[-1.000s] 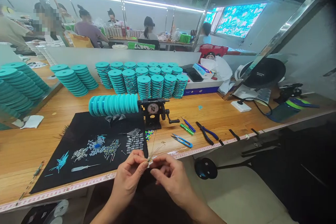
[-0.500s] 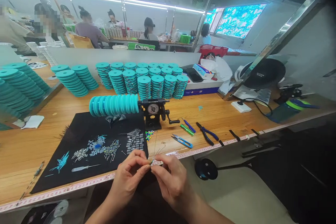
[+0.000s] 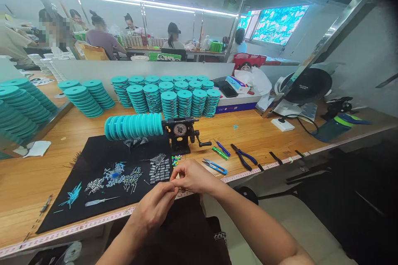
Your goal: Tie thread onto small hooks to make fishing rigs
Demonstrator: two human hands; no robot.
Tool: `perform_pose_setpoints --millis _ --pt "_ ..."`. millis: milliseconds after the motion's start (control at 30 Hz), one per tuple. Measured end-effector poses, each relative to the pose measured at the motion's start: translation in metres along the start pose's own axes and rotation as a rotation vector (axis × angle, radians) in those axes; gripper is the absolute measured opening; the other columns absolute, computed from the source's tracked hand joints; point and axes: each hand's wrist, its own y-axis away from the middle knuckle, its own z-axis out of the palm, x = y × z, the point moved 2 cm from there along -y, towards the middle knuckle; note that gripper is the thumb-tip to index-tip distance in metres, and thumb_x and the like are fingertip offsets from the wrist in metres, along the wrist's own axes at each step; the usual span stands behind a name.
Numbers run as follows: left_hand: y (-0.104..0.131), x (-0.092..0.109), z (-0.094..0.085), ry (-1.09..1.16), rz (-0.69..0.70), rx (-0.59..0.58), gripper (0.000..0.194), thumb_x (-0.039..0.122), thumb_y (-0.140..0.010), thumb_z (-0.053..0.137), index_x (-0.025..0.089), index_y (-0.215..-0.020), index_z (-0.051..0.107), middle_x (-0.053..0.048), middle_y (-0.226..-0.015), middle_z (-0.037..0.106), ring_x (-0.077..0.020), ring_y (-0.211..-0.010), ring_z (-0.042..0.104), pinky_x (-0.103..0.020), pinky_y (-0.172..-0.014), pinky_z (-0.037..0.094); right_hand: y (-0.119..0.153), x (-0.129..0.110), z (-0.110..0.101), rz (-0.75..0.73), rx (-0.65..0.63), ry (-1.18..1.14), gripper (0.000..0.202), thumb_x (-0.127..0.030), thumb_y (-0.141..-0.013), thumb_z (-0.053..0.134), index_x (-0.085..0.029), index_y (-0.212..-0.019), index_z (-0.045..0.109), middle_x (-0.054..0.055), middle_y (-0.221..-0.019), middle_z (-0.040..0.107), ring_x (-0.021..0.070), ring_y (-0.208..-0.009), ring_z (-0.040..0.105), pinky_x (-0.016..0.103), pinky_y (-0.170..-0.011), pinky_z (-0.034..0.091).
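My left hand is closed in a pinch at the bench's front edge. Above and against it, my right hand has its fingertips pinched together too. Whatever lies between the fingers is too small and covered to make out. Just left of the hands, on a black mat, are grey cylindrical pieces with thin wires. Colourful beads lie right behind my right hand. Behind these stands a black hand-crank winder, its shaft loaded with turquoise spools.
Blue thread snips, a green tool and pliers lie to the right. Small metal parts, blue tubes and a screwdriver rest on the mat. Stacked turquoise spools line the back; people sit beyond.
My right hand has moved up and left, turning over so its back faces up, fingers now against the left ones. Thin wires seen sticking up between the hands no longer show.
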Motion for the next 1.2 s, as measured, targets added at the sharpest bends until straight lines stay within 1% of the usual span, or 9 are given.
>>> perform_pose_setpoints --millis 100,200,300,367,433,567,933,1133,1200 --pt "-0.002 0.002 0.004 0.214 -0.283 0.071 0.016 0.005 -0.089 0.053 0.019 -0.088 0.061 -0.004 -0.09 0.056 -0.0146 -0.078 0.06 -0.026 -0.07 0.053 0.006 -0.008 -0.003 0.014 0.1 0.017 0.008 -0.013 -0.075 0.07 -0.019 -0.071 0.07 -0.005 -0.06 0.061 0.0117 -0.058 0.054 0.021 -0.052 0.033" --pt "0.001 0.003 0.007 0.474 -0.565 0.111 0.011 0.016 -0.087 0.058 0.019 -0.077 0.061 -0.002 -0.086 0.052 -0.0135 -0.072 0.055 -0.023 -0.062 0.047 0.032 -0.019 -0.009 0.012 0.407 -0.028 0.012 -0.021 -0.089 0.059 -0.018 -0.08 0.067 0.0 -0.075 0.064 0.0133 -0.067 0.054 0.024 -0.062 0.037" --pt "0.006 0.004 0.01 0.755 -0.759 0.146 0.016 0.027 -0.085 0.064 0.018 -0.072 0.063 -0.002 -0.083 0.051 -0.0153 -0.077 0.051 -0.024 -0.069 0.044 0.065 -0.019 -0.009 0.06 0.615 -0.16 0.019 -0.029 -0.091 0.059 -0.019 -0.076 0.064 -0.001 -0.068 0.059 0.0127 -0.059 0.048 0.025 -0.057 0.036" --pt "0.009 0.004 0.013 0.921 -0.866 0.161 0.02 0.032 -0.083 0.067 0.017 -0.07 0.063 -0.001 -0.084 0.049 -0.0145 -0.075 0.047 -0.024 -0.068 0.04 0.078 -0.013 -0.001 0.153 0.541 -0.29 0.02 -0.031 -0.089 0.061 -0.018 -0.075 0.065 -0.002 -0.065 0.058 0.0128 -0.058 0.048 0.024 -0.055 0.036" --pt "0.01 0.005 0.017 1.053 -0.947 0.172 0.024 0.035 -0.081 0.07 0.017 -0.067 0.063 0.0 -0.082 0.046 -0.0132 -0.071 0.043 -0.023 -0.064 0.036 0.084 -0.006 0.011 0.23 0.379 -0.445 0.016 -0.031 -0.086 0.065 -0.017 -0.076 0.067 0.0 -0.068 0.062 0.0139 -0.062 0.054 0.024 -0.058 0.04" --pt "0.009 0.009 0.022 1.199 -1.005 0.185 0.03 0.038 -0.077 0.074 0.016 -0.061 0.06 0.001 -0.077 0.043 -0.0141 -0.071 0.04 -0.024 -0.067 0.034 0.08 0.003 0.031 0.285 0.18 -0.622 0.014 -0.03 -0.078 0.072 -0.016 -0.082 0.071 0.002 -0.073 0.068 0.0157 -0.066 0.058 0.026 -0.062 0.044" --pt "0.015 0.007 0.02 1.234 -1.063 0.171 0.029 0.036 -0.078 0.073 0.016 -0.062 0.061 -0.001 -0.083 0.045 -0.0151 -0.077 0.039 -0.021 -0.064 0.033 0.073 0.0 0.036 0.231 0.147 -0.556 0.019 -0.035 -0.081 0.072 -0.017 -0.076 0.068 -0.002 -0.069 0.061 0.0124 -0.063 0.049 0.024 -0.059 0.037" --pt "0.012 0.004 0.019 1.156 -0.966 0.125 0.027 0.036 -0.081 0.07 0.017 -0.063 0.064 -0.001 -0.082 0.046 -0.0154 -0.074 0.043 -0.023 -0.063 0.036 0.078 -0.003 0.037 0.233 0.115 -0.623 0.014 -0.031 -0.086 0.066 -0.018 -0.08 0.065 0.0 -0.074 0.067 0.0136 -0.061 0.058 0.024 -0.058 0.045" --pt "0.01 0.003 0.014 1.04 -0.916 0.123 0.024 0.035 -0.081 0.069 0.017 -0.065 0.066 -0.002 -0.083 0.047 -0.0164 -0.077 0.046 -0.024 -0.066 0.038 0.08 -0.009 0.034 0.172 0.137 -0.498 0.012 -0.027 -0.089 0.062 -0.019 -0.081 0.064 -0.001 -0.072 0.065 0.0135 -0.062 0.058 0.024 -0.059 0.045"
